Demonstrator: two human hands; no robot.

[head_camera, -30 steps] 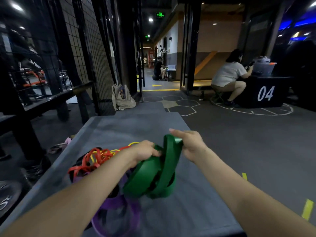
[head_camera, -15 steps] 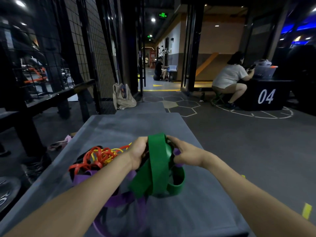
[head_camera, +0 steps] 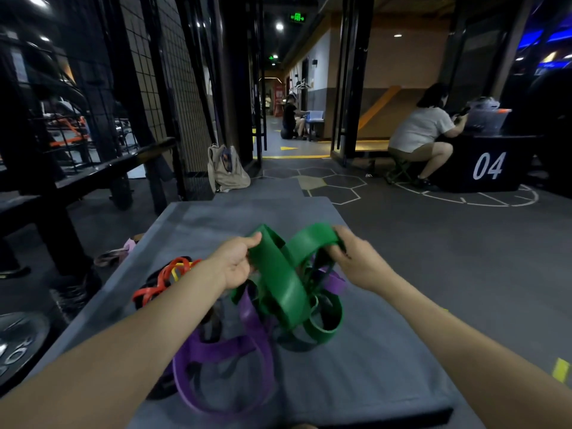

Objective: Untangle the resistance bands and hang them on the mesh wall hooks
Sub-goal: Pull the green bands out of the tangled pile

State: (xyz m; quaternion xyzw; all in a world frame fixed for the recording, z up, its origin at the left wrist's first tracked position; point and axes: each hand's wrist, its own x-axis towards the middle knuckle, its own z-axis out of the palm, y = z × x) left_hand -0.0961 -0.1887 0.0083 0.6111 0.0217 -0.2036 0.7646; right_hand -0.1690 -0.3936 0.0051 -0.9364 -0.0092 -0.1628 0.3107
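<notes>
Hands meet at the centre of the frame over a grey padded tabletop. The left hand pinches one end loop of a wide flat green rubber resistance band between thumb and curled fingers, at the band's left upper fold. The right hand has its fingers curled over and under the band's other raised loop, just right of centre; the fingertips are tucked beneath the rubber, so how tightly they close is hard to judge. Between the two hands the green band rises in a twisted figure, and its lower coils rest on the tabletop below.

A flat purple rubber band lies in loose loops on the tabletop in the lower centre, with part of it threaded up through the green coils near the right hand. Thin orange-red rubber bands sit in a knotted heap with a thin yellow band at centre left, partly hidden by the left forearm.

A black wire mesh wall stands in the upper left of the frame, well apart from the bands.
</notes>
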